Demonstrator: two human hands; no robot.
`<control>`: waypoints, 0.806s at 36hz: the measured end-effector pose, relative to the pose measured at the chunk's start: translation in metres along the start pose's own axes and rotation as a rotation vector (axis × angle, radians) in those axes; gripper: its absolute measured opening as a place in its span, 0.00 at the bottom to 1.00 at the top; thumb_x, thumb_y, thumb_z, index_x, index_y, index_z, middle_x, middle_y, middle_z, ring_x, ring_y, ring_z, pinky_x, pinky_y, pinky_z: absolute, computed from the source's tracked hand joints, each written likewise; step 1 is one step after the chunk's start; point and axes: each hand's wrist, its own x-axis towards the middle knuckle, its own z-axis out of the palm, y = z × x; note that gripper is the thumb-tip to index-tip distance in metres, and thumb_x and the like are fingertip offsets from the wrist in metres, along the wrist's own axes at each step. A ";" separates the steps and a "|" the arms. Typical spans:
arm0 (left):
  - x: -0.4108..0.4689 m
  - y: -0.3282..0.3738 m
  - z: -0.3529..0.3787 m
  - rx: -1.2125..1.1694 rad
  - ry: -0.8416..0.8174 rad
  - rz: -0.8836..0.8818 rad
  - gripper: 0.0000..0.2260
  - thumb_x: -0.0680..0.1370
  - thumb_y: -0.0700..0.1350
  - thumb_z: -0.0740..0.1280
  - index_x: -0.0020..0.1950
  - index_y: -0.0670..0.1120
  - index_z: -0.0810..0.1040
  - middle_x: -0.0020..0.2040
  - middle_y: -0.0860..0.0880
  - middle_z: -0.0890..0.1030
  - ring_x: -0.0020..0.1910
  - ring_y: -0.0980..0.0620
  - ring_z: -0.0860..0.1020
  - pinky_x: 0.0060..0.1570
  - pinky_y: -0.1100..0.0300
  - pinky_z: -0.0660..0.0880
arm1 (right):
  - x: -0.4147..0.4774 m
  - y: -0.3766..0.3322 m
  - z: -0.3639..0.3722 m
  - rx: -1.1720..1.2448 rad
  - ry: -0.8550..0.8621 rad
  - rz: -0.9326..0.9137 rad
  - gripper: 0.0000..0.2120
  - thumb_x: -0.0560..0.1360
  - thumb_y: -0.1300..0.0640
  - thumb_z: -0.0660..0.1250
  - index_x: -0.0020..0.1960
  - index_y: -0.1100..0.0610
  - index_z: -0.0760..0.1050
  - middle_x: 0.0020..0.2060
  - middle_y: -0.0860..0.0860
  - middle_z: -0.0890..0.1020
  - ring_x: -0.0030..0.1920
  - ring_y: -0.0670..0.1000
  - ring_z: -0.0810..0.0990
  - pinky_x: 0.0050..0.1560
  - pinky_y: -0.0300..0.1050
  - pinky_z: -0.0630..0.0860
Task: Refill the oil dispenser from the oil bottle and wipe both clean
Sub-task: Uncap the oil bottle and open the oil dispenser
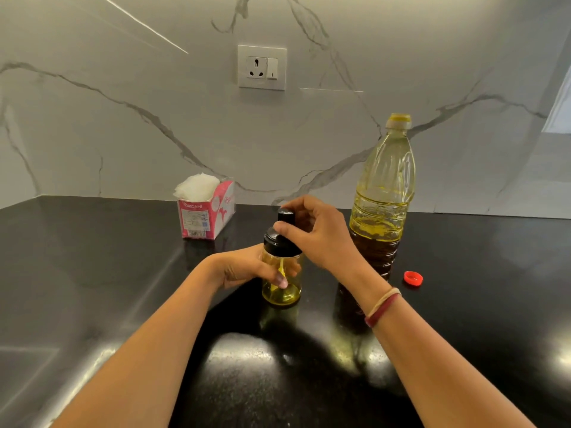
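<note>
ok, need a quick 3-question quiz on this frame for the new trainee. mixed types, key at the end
1. True or false: the cap is on the bottle.
2. Which hand grips the glass of the dispenser? A) left B) right C) neither
3. Fill in: the right hand pinches the dispenser's black ___.

Key
1. False: it lies on the counter, beside the bottle.
2. A: the left hand wraps the glass.
3. lid
</note>
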 end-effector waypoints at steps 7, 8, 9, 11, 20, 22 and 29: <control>0.000 0.000 0.000 -0.036 -0.034 0.001 0.27 0.62 0.45 0.75 0.60 0.48 0.76 0.53 0.52 0.81 0.54 0.57 0.80 0.54 0.64 0.75 | -0.004 0.000 0.010 0.003 -0.013 0.009 0.24 0.72 0.53 0.73 0.65 0.53 0.71 0.56 0.48 0.78 0.53 0.45 0.77 0.49 0.28 0.74; 0.001 0.000 0.000 -0.033 -0.031 0.000 0.27 0.62 0.44 0.75 0.60 0.47 0.76 0.53 0.52 0.81 0.54 0.57 0.80 0.54 0.64 0.75 | -0.005 0.000 0.011 -0.024 0.036 0.001 0.21 0.71 0.52 0.74 0.62 0.54 0.73 0.53 0.48 0.79 0.50 0.45 0.77 0.45 0.26 0.73; 0.001 0.000 0.000 -0.028 -0.024 0.002 0.27 0.63 0.43 0.74 0.61 0.46 0.76 0.53 0.51 0.81 0.54 0.56 0.80 0.55 0.63 0.75 | -0.005 0.000 0.011 -0.031 0.078 0.003 0.19 0.70 0.52 0.75 0.58 0.55 0.74 0.50 0.48 0.79 0.48 0.45 0.78 0.44 0.26 0.73; 0.002 0.000 0.000 -0.019 -0.013 0.005 0.26 0.65 0.41 0.72 0.63 0.43 0.75 0.54 0.49 0.80 0.55 0.55 0.79 0.55 0.63 0.75 | -0.003 -0.001 0.010 -0.007 0.108 0.031 0.16 0.70 0.54 0.75 0.55 0.57 0.77 0.47 0.50 0.81 0.48 0.47 0.80 0.49 0.34 0.76; 0.004 0.000 0.000 -0.023 -0.035 0.015 0.21 0.66 0.40 0.72 0.59 0.46 0.76 0.54 0.48 0.80 0.54 0.56 0.80 0.53 0.64 0.76 | -0.002 -0.002 -0.001 0.143 -0.162 0.146 0.24 0.73 0.56 0.72 0.67 0.51 0.69 0.61 0.47 0.76 0.59 0.46 0.76 0.58 0.39 0.74; 0.004 -0.001 0.000 -0.032 -0.041 0.017 0.22 0.66 0.40 0.72 0.60 0.46 0.75 0.54 0.48 0.80 0.53 0.56 0.80 0.52 0.65 0.76 | -0.004 -0.002 0.005 0.049 -0.006 0.127 0.21 0.69 0.51 0.75 0.59 0.52 0.72 0.53 0.48 0.78 0.53 0.46 0.78 0.52 0.37 0.76; 0.003 0.001 0.000 -0.014 -0.047 0.017 0.20 0.65 0.40 0.72 0.57 0.48 0.76 0.55 0.49 0.80 0.55 0.55 0.80 0.54 0.63 0.76 | 0.001 -0.002 -0.010 0.152 -0.131 0.152 0.15 0.70 0.62 0.74 0.56 0.56 0.78 0.49 0.52 0.84 0.52 0.49 0.82 0.59 0.49 0.78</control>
